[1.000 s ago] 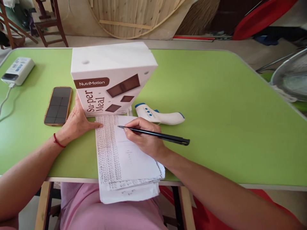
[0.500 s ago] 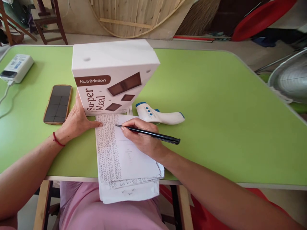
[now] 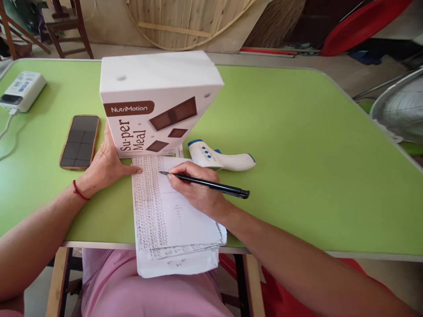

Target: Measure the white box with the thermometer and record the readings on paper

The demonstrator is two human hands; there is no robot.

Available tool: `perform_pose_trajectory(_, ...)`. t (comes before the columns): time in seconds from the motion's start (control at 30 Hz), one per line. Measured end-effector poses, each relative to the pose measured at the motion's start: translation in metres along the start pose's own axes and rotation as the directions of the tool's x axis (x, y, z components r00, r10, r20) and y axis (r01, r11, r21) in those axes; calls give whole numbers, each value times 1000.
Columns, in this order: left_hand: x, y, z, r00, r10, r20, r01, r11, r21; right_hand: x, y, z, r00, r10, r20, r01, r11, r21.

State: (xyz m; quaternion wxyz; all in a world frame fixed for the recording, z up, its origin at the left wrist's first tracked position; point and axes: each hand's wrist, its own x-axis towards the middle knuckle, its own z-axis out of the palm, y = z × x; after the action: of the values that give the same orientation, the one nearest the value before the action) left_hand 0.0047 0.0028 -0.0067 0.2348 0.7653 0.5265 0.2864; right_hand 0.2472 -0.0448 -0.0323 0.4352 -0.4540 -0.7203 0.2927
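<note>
My right hand (image 3: pixel 198 187) is closed around a black pen (image 3: pixel 214 187), its tip touching the top sheet of paper (image 3: pixel 185 224). Dense rows of small handwritten marks fill the sheet's left part; more sheets lie beneath, overhanging the table's front edge. My left hand (image 3: pixel 107 158) lies open, its thumb stretched onto the paper's left edge. Its other fingers reach beside the white NutriMotion box (image 3: pixel 132 132) and are partly hidden behind it. The box stands upright just beyond the sheets. Close to my right hand rests a white and blue infrared thermometer (image 3: pixel 221 158).
A phone (image 3: pixel 79 142) lies left of my left hand on the green table (image 3: pixel 297 176). Farther left sits a white power bank (image 3: pixel 24 92) with a cable. Beyond the table are a wooden chair (image 3: pixel 68 26), a round wooden board (image 3: pixel 188 22) and a red basin (image 3: pixel 363 26).
The view has shifted very slightly. Both hands, the pen and the papers hold nearly the same places, with the pen tip still at the same part of the sheet.
</note>
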Motion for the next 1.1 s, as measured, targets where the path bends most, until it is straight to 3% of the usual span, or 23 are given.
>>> perform_pose_trajectory(0.5, -1, -1, 1, 1000, -8, 0, 8, 1000, 15, 1, 2, 0, 996, -73, -53, 72, 997, -30)
perform_pose_trajectory(1.1, 0, -1, 0, 1000, 1, 4, -1, 1000, -2, 2, -2, -2, 999, 19, -39, -21, 998, -57)
